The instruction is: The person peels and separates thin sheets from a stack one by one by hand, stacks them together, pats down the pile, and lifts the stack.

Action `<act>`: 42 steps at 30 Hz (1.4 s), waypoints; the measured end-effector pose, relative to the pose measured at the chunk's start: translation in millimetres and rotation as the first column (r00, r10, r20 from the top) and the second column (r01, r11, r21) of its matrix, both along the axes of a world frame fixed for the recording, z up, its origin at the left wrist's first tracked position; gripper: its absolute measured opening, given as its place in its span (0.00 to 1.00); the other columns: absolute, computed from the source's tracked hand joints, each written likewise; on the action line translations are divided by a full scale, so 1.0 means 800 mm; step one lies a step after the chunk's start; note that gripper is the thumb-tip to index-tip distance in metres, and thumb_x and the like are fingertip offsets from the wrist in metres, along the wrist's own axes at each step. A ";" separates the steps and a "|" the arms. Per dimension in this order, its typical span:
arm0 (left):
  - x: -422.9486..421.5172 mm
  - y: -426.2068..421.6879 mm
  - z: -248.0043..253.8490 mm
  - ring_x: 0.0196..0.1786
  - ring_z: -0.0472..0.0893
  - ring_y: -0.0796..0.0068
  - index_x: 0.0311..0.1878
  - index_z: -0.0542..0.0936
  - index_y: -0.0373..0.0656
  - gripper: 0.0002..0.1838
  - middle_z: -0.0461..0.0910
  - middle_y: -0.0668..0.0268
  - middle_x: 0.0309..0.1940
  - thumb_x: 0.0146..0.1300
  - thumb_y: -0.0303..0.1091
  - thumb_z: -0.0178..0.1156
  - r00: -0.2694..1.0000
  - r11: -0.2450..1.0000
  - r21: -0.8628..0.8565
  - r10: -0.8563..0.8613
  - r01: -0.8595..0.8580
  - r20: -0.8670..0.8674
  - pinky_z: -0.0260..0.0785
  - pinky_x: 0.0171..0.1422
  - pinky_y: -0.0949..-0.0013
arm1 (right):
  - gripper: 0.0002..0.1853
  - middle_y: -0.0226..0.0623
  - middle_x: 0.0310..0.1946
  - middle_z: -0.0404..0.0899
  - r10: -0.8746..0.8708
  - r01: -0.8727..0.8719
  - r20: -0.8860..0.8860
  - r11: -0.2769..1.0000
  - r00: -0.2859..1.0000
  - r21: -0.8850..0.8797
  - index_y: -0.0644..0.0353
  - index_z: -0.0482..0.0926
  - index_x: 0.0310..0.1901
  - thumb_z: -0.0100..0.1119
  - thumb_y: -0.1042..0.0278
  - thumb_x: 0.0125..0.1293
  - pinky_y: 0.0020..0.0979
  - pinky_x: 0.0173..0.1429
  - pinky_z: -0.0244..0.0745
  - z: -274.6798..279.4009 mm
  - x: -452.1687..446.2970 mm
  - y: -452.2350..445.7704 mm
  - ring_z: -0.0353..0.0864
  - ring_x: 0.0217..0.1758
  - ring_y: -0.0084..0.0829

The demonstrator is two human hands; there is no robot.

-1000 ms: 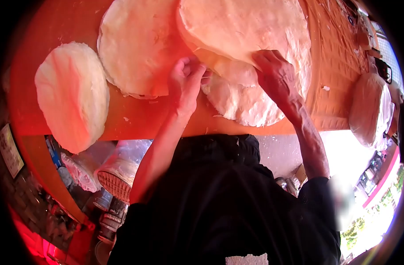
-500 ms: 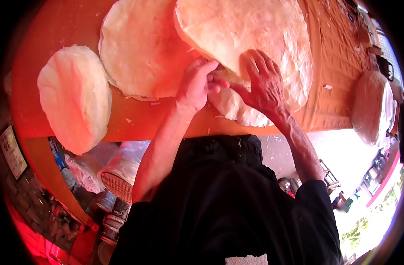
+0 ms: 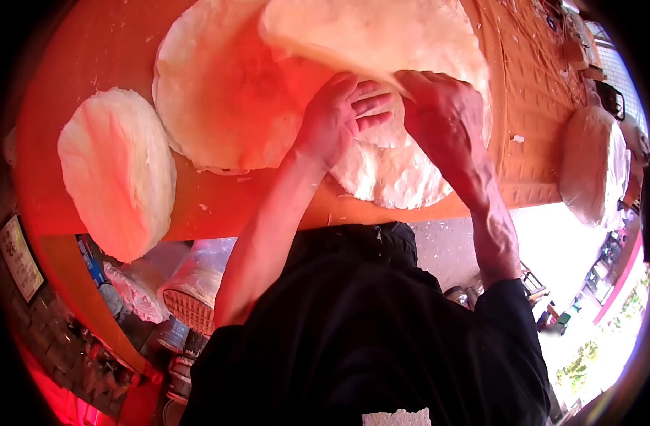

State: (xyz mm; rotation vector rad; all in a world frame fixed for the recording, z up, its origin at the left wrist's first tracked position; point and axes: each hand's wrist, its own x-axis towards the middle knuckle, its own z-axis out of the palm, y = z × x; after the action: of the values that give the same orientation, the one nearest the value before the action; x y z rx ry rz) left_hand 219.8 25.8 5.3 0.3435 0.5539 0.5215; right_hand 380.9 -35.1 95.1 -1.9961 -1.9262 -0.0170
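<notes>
Several large, pale, round flatbreads lie on the orange table. The top flatbread (image 3: 382, 35) has its near edge raised and folded away from me. My right hand (image 3: 446, 117) curls its fingers over that edge, gripping it. To its left, my left hand (image 3: 343, 117) is open, fingers apart and pointing right, close to the underside of the lifted edge. Below both hands, the near rim of a lower flatbread (image 3: 389, 177) shows flaky layers. Another broad flatbread (image 3: 218, 99) is partly under the top one, on the left side.
A smaller round flatbread (image 3: 119, 170) overhangs the near edge of the orange table (image 3: 197, 206) at left. At the far right is a plastic-wrapped pale bundle (image 3: 591, 167). Beneath the table stand a wicker basket (image 3: 190, 298) and several tins. Crumbs dot the cloth.
My right hand has gone from lying flat with spread fingers to gripping the top flatbread's edge, which has risen. My left hand's fingers have opened out and moved slightly up.
</notes>
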 end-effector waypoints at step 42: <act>-0.054 -0.031 0.018 0.43 0.84 0.64 0.49 0.77 0.37 0.10 0.82 0.59 0.42 0.71 0.32 0.55 0.949 0.999 0.014 0.037 -0.035 -0.312 0.78 0.48 0.66 | 0.14 0.46 0.46 0.79 0.063 -0.062 0.007 0.994 0.998 -0.091 0.59 0.78 0.43 0.59 0.74 0.53 0.45 0.54 0.75 -0.069 0.017 -0.060 0.78 0.54 0.48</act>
State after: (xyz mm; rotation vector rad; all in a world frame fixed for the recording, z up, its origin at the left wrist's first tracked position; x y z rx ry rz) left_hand 176.3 0.7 19.3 0.4284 0.8669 0.5075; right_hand 394.7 -83.1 40.1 -1.9942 -2.0283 0.0783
